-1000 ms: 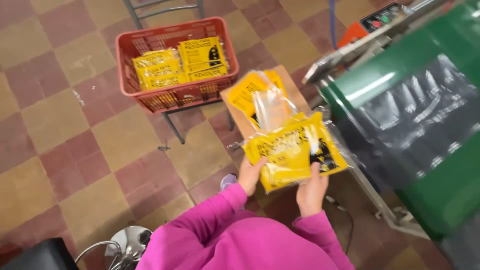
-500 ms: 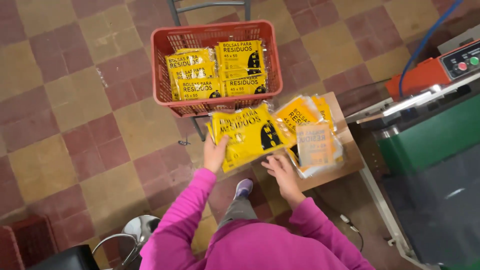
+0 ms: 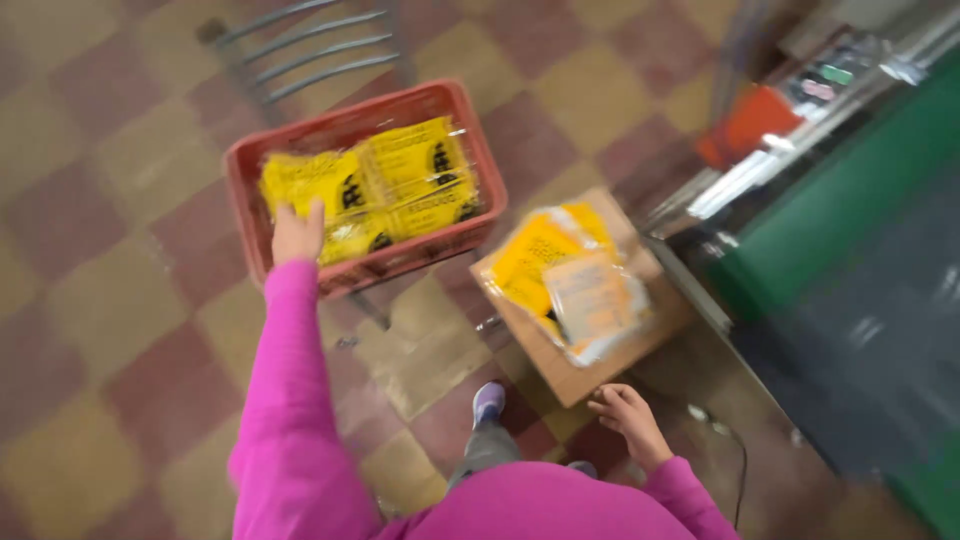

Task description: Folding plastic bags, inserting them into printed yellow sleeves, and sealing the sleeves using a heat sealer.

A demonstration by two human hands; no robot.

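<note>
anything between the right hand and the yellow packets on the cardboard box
Nothing visible. The right hand hangs open at the near edge of the cardboard box, and the yellow packets lie uncovered on top, just beyond it.

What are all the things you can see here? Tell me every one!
red basket: one, red plastic, up on a metal stand at the upper left
yellow packets: several, yellow with black marks, lying in the red basket
cardboard surface: one, brown, right of the basket
loose packets: a few, yellow and clear, piled on the cardboard surface
metal chair: one, grey, behind the basket
green machine: one, green with a dark belt, along the right edge
floor tiles: many, red and tan squares
left hand: one, pink sleeve, reaching over the basket's near rim onto the packets
right hand: one, pink sleeve, empty, by the cardboard's near edge
</note>
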